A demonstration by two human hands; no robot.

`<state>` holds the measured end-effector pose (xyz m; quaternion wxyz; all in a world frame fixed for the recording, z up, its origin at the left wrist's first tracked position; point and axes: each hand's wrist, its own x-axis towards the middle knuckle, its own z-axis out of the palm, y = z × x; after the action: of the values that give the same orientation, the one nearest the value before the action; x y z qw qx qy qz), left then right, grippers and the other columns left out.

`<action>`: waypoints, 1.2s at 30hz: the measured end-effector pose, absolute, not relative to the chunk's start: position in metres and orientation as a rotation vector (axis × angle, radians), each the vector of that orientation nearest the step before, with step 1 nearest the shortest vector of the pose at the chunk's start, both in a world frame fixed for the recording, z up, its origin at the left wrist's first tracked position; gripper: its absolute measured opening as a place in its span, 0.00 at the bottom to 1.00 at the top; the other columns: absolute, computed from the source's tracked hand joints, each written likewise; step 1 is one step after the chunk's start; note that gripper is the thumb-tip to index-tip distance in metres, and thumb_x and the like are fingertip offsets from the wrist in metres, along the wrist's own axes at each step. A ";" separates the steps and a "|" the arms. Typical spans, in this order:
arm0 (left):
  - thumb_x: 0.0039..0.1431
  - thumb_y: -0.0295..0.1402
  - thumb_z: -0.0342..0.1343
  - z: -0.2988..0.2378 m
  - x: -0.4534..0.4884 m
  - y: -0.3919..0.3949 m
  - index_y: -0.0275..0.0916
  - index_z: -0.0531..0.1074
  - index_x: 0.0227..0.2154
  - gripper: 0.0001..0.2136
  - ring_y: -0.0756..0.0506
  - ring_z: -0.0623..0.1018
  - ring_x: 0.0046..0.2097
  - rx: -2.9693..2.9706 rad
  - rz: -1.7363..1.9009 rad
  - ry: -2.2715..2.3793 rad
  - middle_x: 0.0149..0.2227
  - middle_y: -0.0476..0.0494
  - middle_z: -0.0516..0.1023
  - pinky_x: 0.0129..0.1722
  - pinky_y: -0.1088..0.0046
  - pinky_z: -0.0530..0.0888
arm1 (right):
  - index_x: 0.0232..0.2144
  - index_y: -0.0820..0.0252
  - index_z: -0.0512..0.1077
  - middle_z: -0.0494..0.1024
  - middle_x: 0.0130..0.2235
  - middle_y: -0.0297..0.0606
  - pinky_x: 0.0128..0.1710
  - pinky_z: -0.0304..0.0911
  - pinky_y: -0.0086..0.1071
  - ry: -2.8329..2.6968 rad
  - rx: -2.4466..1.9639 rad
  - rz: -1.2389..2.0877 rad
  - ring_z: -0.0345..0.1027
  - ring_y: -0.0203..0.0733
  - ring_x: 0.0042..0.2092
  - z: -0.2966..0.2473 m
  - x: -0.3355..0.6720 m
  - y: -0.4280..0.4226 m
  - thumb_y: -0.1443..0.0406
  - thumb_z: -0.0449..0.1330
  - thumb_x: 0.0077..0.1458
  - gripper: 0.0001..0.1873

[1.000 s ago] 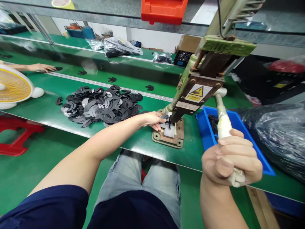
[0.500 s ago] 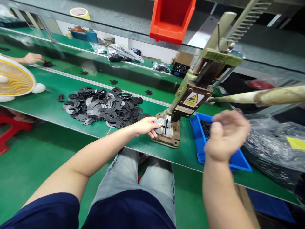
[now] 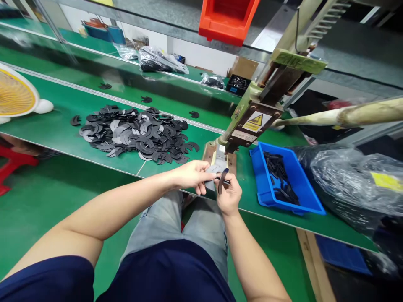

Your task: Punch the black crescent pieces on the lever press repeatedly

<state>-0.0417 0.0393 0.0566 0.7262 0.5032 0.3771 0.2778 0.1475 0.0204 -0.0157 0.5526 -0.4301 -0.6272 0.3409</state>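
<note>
My left hand and my right hand meet at the front edge of the green bench, just in front of the hand press. Between them they pinch a small flat grey-black part with a dark curved strip standing up from it. The left fingers hold the grey side, the right fingers hold the strip end. The press lever sticks out to the right, untouched. A heap of black crescent-shaped parts lies on the bench to the left.
A blue tray with several black strips sits right of the press, beside black plastic bags. A yellow fan stands far left. An orange bin sits on the shelf above. Loose parts lie on the belt behind.
My right hand let go of the press lever, which swung up, and came in to the left hand. The left hand drew the part off the press base toward me.
</note>
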 end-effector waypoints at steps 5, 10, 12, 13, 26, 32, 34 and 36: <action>0.56 0.52 0.71 0.064 -0.038 0.044 0.37 0.67 0.35 0.25 0.47 0.79 0.21 1.118 0.514 0.867 0.21 0.47 0.77 0.20 0.78 0.75 | 0.38 0.57 0.74 0.80 0.39 0.37 0.40 0.72 0.33 -1.511 -1.033 0.762 0.74 0.38 0.39 -0.024 0.157 0.015 0.58 0.64 0.63 0.09; 0.60 0.48 0.68 0.066 -0.036 0.054 0.37 0.67 0.35 0.21 0.48 0.79 0.21 1.238 0.456 0.927 0.21 0.48 0.76 0.20 0.79 0.75 | 0.42 0.56 0.74 0.81 0.39 0.37 0.42 0.73 0.34 -1.617 -1.071 0.718 0.75 0.38 0.39 -0.027 0.166 0.016 0.59 0.61 0.64 0.08; 0.61 0.48 0.67 0.063 -0.039 0.056 0.37 0.67 0.36 0.20 0.48 0.79 0.22 1.272 0.451 0.954 0.22 0.48 0.76 0.21 0.78 0.75 | 0.45 0.56 0.74 0.81 0.40 0.38 0.44 0.74 0.36 -1.680 -1.074 0.676 0.76 0.40 0.41 -0.024 0.171 0.017 0.59 0.61 0.64 0.10; 0.62 0.49 0.66 0.060 -0.040 0.056 0.37 0.67 0.36 0.21 0.48 0.79 0.22 1.284 0.453 0.970 0.22 0.48 0.76 0.21 0.78 0.74 | 0.45 0.55 0.75 0.81 0.41 0.39 0.46 0.74 0.37 -1.710 -1.072 0.648 0.76 0.41 0.42 -0.022 0.173 0.017 0.59 0.61 0.64 0.10; 0.56 0.56 0.68 0.037 -0.031 0.039 0.39 0.66 0.45 0.29 0.50 0.77 0.29 1.218 0.698 1.004 0.33 0.51 0.74 0.23 0.78 0.73 | 0.43 0.54 0.75 0.82 0.41 0.41 0.47 0.73 0.41 -1.975 -0.898 0.463 0.76 0.43 0.44 -0.001 0.183 0.012 0.66 0.60 0.63 0.07; 0.55 0.54 0.70 0.036 -0.031 0.040 0.37 0.67 0.45 0.28 0.51 0.77 0.29 1.152 0.735 0.914 0.33 0.50 0.76 0.26 0.77 0.76 | 0.43 0.55 0.75 0.82 0.39 0.40 0.43 0.73 0.38 -1.974 -0.926 0.480 0.76 0.41 0.41 0.009 0.191 0.011 0.64 0.60 0.65 0.06; 0.55 0.54 0.71 0.036 -0.029 0.039 0.37 0.67 0.42 0.28 0.50 0.78 0.28 1.149 0.660 0.828 0.32 0.49 0.77 0.28 0.73 0.78 | 0.44 0.55 0.76 0.82 0.40 0.40 0.44 0.74 0.37 -1.991 -0.934 0.500 0.77 0.40 0.42 0.014 0.196 0.011 0.64 0.60 0.65 0.07; 0.55 0.54 0.70 0.035 -0.027 0.039 0.37 0.67 0.39 0.27 0.50 0.77 0.26 1.155 0.635 0.783 0.30 0.49 0.76 0.29 0.72 0.79 | 0.47 0.54 0.77 0.83 0.43 0.40 0.46 0.75 0.37 -2.024 -0.949 0.544 0.78 0.41 0.44 0.020 0.203 0.012 0.64 0.60 0.65 0.10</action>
<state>-0.0272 0.0394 0.0350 0.7203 0.5227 0.3543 0.2871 0.2033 0.0116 0.0203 0.4083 -0.3766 -0.8031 0.2158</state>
